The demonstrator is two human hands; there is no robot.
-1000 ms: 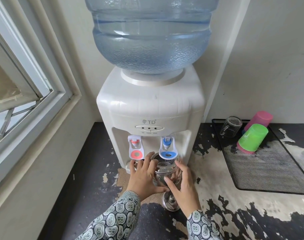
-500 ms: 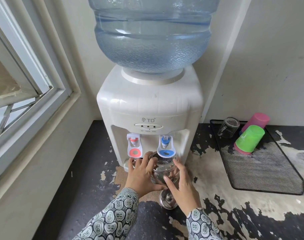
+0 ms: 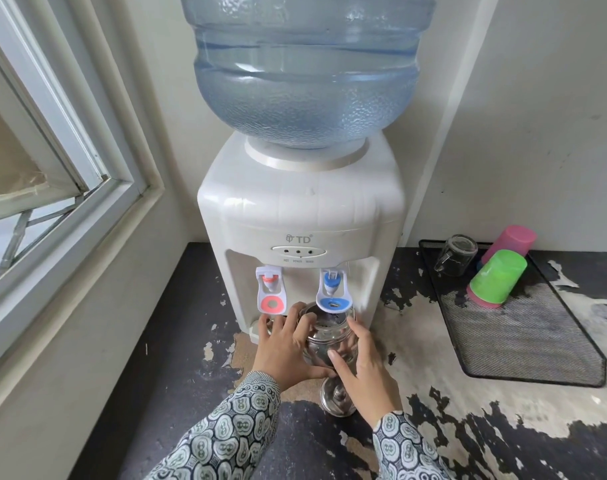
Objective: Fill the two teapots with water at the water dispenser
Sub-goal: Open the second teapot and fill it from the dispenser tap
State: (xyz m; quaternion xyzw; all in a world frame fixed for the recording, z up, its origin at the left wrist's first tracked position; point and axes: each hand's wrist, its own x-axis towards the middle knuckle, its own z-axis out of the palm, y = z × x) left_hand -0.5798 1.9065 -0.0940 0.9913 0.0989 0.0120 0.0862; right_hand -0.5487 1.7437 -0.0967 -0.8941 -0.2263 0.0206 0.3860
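Your left hand [image 3: 284, 351] cups the left side of the glass teapot [image 3: 328, 336], fingers curved around its body and thumb wrapped under toward the front. Your right hand [image 3: 364, 370] holds the right side, fingers lying along the glass and thumb across the front. The teapot stands at the foot of the dispenser [image 3: 300, 216], its open mouth right under the blue tap [image 3: 332, 292]; the red tap [image 3: 271, 289] is just to the left of it. A metal lid [image 3: 333, 398] lies on the desk [image 3: 177, 358] just in front of the teapot, partly hidden by your right hand. I see only this one teapot. A big water bottle [image 3: 305, 67] sits upturned on top of the dispenser. To the right, a black mesh tray [image 3: 523, 337] holds a clear glass mug [image 3: 456, 255], a green cup [image 3: 497, 275] and a pink cup [image 3: 511, 239], all lying tilted. A window [image 3: 53, 174] runs along the left wall
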